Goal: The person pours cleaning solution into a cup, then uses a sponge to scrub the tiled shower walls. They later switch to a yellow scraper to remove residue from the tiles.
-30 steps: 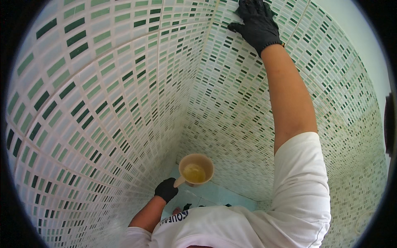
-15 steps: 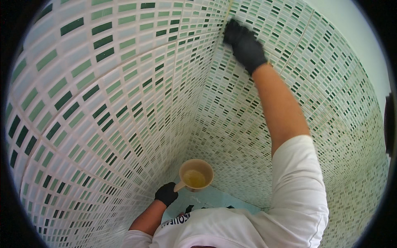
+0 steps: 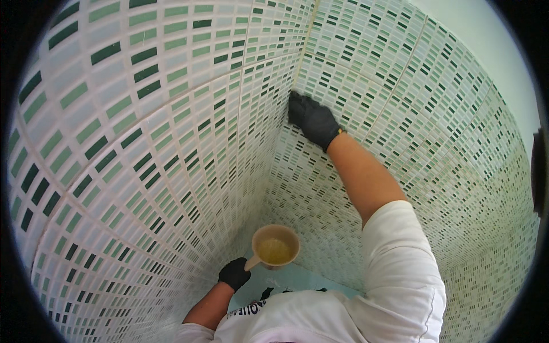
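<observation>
Green and white tiles (image 3: 154, 137) cover our two walls (image 3: 366, 188), pale blue floor (image 3: 291, 280) below. Our right arm (image 3: 366, 177) is stretched out, right hand (image 3: 314, 121) up at the corner (image 3: 297, 71), fingers bunched, can't tell round what. Our left hand (image 3: 234, 275) grips the dipper (image 3: 276, 231) low down by its handle (image 3: 252, 263).

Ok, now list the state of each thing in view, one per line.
Left hand, black-gloved, closed on the dipper's handle
Right hand, black-gloved, fingers curled at the wall corner; whether it grips anything is unclear
Dipper, mouth up, partly filled
Liquid, yellowish, inside the dipper
White sleeve, wrinkled
</observation>
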A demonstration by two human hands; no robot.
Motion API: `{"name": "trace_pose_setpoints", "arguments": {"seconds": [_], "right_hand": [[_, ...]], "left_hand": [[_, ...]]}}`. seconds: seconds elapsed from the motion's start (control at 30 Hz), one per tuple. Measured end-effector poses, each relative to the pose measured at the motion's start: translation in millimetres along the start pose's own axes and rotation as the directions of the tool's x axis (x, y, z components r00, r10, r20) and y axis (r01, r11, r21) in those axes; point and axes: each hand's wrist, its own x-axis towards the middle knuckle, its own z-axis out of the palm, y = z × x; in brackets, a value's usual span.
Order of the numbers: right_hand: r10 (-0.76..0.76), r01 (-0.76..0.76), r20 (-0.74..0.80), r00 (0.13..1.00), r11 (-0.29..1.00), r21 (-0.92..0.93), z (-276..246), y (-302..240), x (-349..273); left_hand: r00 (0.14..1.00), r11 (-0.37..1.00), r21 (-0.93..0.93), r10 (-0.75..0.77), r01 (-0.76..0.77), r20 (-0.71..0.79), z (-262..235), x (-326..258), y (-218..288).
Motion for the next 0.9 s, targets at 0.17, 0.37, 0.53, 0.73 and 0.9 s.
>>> {"name": "trace_pose_setpoints", "arguments": {"seconds": [0.17,0.37,0.53,0.73,0.9], "right_hand": [[-0.06,-0.049,-0.388,0.92,0.963,-0.264,-85,28,71],[0.121,-0.134,-0.323,0.939,0.991,-0.018,-22,-10,37],[-0.013,0.015,-0.102,0.995,1.0,0.018,54,-16,-36],[-0.067,0.003,-0.321,0.945,0.98,-0.198,-29,31,33],[-0.075,-0.046,-0.498,0.864,0.973,-0.227,-43,39,62]], "left_hand": [[0.999,0.999,0.011,-0.051,0.051,-0.009,6,0,-10],[0.999,0.999,-0.032,-0.03,0.029,-0.033,8,-6,-15],[0.999,0.999,0.005,-0.033,0.033,-0.011,7,-6,-12],[0.997,0.998,0.026,-0.067,0.066,0.049,1,-6,-6],[1.0,1.0,0.02,-0.022,0.022,-0.003,7,-8,-1]]}}
